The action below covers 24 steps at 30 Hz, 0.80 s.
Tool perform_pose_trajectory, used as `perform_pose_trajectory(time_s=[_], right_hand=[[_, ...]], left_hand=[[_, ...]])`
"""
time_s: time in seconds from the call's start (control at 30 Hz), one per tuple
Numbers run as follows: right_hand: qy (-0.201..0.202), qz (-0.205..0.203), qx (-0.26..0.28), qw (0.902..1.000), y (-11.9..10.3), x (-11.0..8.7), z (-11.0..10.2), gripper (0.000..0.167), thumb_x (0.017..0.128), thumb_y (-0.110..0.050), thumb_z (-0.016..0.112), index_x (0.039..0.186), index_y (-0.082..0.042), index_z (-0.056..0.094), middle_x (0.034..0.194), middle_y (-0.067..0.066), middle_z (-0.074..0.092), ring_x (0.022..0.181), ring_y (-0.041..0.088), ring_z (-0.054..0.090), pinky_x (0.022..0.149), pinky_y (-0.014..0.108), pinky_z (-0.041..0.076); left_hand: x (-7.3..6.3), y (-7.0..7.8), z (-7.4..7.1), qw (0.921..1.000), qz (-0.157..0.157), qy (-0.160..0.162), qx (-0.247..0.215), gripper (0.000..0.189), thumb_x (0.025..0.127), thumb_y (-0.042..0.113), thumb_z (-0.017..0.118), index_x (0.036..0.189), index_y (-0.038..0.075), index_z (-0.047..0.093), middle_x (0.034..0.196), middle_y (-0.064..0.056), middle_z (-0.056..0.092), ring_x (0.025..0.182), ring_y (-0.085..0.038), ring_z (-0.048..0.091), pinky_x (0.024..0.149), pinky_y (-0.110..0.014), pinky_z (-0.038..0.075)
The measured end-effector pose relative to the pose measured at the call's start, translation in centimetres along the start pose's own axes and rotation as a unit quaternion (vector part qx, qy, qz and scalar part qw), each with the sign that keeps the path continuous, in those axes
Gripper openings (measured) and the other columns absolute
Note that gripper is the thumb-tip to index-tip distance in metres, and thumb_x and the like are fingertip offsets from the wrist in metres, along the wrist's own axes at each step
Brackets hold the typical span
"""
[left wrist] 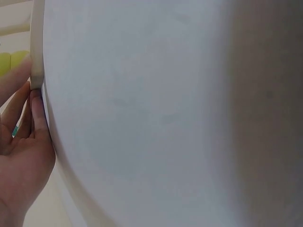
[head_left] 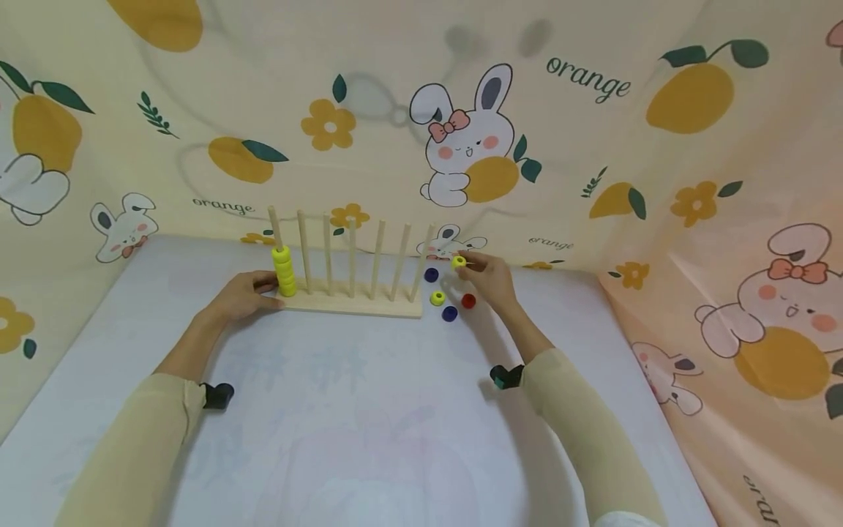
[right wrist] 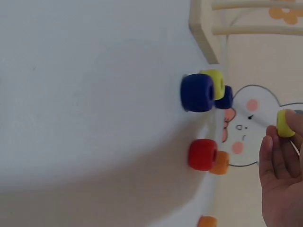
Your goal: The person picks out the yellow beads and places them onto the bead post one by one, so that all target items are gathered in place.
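A wooden peg rack with a row of upright pegs stands toward the back of the table. Several yellow beads are stacked on its leftmost peg; the other pegs are bare. My left hand grips the left end of the base, its thumb close to the stacked beads in the left wrist view. Off the rack's right end, my right hand pinches a yellow bead between thumb and fingertips, raised above the table. Below it lie a red bead, a loose yellow bead and two blue beads.
Two orange beads show in the right wrist view near the red one. A printed cloth with rabbits and oranges hangs behind the table and along its sides. The white tabletop stretches in front of the rack.
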State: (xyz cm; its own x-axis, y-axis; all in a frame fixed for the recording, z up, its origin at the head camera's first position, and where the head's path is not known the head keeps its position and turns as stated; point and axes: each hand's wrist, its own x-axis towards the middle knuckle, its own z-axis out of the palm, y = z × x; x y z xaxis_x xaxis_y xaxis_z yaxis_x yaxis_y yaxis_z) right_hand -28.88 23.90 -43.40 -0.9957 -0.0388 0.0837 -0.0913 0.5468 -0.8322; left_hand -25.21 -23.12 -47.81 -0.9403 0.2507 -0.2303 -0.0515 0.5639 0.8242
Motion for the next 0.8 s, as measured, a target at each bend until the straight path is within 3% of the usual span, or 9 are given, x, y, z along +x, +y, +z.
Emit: perform_pose_trajectory(time_s=[0.17,0.4,0.8], right_hand=[[-0.001,-0.021,-0.010,0.9997,-1.1,0.3,-0.2,0.038,0.091,-0.017,0.074,0.128,-0.012,0.069,0.118,0.009,0.071,0.102,0.022,0.070,0.091,0.036,0.057],[0.000,-0.063,-0.002,0.9980,-3.1,0.9,-0.8,0.034,0.091,-0.016,0.074,0.124,-0.011,0.071,0.119,0.009,0.071,0.100,0.023,0.070,0.081,0.026,0.059],[-0.023,-0.123,0.010,0.9921,-8.4,1.0,-2.1,0.038,0.092,-0.019,0.073,0.128,-0.009,0.068,0.117,0.007,0.071,0.099,0.020,0.070,0.086,0.026,0.058]], left_hand=[[0.0,-0.4,-0.2,1.0000,-0.008,0.001,0.001,0.076,0.088,0.012,0.075,0.149,-0.008,0.034,0.152,-0.028,0.037,0.141,-0.043,0.035,0.117,-0.054,0.027],[0.1,-0.2,-0.3,0.9999,-0.011,0.002,-0.003,0.076,0.088,0.011,0.075,0.149,-0.008,0.033,0.153,-0.027,0.035,0.142,-0.043,0.033,0.118,-0.053,0.026],[0.2,-0.2,-0.1,0.9999,-0.012,0.006,0.000,0.078,0.086,0.012,0.077,0.148,-0.008,0.036,0.152,-0.028,0.037,0.140,-0.043,0.036,0.117,-0.054,0.027]])
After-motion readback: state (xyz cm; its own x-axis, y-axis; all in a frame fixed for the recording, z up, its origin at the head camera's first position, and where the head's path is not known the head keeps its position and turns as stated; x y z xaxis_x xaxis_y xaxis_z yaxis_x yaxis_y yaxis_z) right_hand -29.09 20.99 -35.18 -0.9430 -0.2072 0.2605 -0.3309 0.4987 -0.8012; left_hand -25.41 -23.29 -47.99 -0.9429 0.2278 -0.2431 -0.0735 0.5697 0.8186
